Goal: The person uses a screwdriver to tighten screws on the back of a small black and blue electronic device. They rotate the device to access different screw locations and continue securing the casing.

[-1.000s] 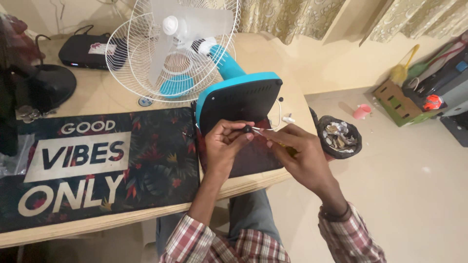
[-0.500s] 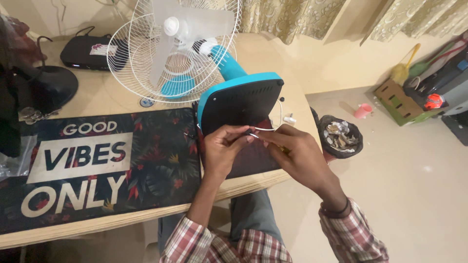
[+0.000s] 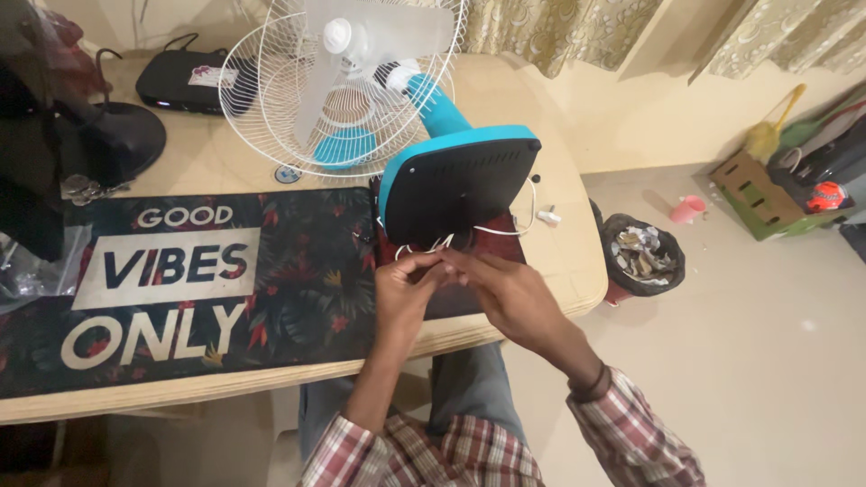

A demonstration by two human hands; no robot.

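Observation:
A blue table fan lies tipped on the desk, its black base underside (image 3: 456, 189) facing me and its white wire cage (image 3: 338, 86) pointing away. A thin white cord (image 3: 505, 230) loops out from the base. My left hand (image 3: 403, 290) and my right hand (image 3: 501, 290) meet just below the base, fingertips pinched together on the end of the white cord. Whatever small part is between the fingers stays hidden.
A dark printed desk mat (image 3: 189, 280) covers the wooden desk (image 3: 559, 271). A black lamp base (image 3: 117, 140) and a black box (image 3: 185, 81) sit at the back left. A bin with rubbish (image 3: 643, 254) stands on the floor, right of the desk.
Both hands moved down and closer together below the fan base. The small black piece seen at my left fingertips earlier is out of sight. The view shifted slightly left.

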